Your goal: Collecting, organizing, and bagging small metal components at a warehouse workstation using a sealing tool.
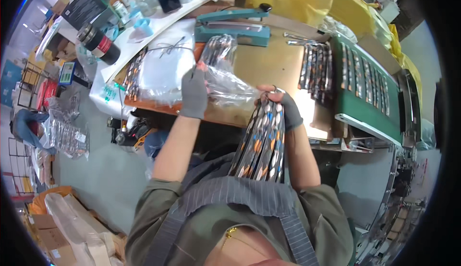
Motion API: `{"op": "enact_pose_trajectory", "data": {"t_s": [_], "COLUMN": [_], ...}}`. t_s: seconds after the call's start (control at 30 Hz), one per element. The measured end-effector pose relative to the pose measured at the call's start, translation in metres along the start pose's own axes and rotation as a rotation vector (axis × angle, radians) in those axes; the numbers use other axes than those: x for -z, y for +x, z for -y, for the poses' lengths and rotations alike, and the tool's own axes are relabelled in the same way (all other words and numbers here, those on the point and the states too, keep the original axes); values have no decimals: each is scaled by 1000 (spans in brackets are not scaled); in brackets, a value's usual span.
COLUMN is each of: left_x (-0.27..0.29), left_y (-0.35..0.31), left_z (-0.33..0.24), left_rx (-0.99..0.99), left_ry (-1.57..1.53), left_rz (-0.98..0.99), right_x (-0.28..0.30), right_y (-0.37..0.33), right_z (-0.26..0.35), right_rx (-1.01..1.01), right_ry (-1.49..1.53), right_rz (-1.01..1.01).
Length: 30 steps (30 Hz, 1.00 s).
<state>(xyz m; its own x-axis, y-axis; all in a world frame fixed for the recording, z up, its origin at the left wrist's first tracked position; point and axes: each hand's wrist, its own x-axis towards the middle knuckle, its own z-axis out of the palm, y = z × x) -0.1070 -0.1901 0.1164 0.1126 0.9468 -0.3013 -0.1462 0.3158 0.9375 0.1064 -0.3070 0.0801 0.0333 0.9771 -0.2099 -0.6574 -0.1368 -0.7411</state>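
Nearest the body, a bundle of long narrow packets (261,143), silver with orange and blue marks, is held by the right hand (283,107), which is gloved in grey and clenched around the bundle's upper end. The long axis of the bundle runs from about twelve o'clock at the fist down to six o'clock, where the fanned lower ends hang against the striped apron (240,194). Just beyond, at roughly ten o'clock from the right hand, the left hand (194,93), also gloved in grey, is closed in a pinch on the near edge of a clear plastic bag (223,81). The bag is stretched between the two hands, and its far end, already holding similar packets, points toward twelve o'clock over the brown tabletop (269,64). The bundle is thus gripped by the right hand alone, while the bag's edge is nearer the left; the bag's opening cannot be made out clearly. Farther off, at twelve o'clock, a teal heat sealer (235,28) is seen, and at two o'clock more packets are laid in rows on a green tray (367,107).
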Motion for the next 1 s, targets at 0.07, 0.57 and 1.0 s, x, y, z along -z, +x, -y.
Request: {"op": "enact_pose_trajectory", "data": {"t_s": [0.07,0.57,1.0], "left_x": [-13,-13,-39], "left_y": [19,-112,46], "left_z": [-4,90,59], "left_rx": [-609,-950,-929], "left_ry": [511,682,1377], "left_rz": [9,755,310], "right_x": [-17,28,220], "right_y": [-18,-127,250], "right_z": [20,-80,155], "right_rx": [50,-24,113], "right_ry": [53,-415,-2490], "right_rz": [97,-76,-276]}}
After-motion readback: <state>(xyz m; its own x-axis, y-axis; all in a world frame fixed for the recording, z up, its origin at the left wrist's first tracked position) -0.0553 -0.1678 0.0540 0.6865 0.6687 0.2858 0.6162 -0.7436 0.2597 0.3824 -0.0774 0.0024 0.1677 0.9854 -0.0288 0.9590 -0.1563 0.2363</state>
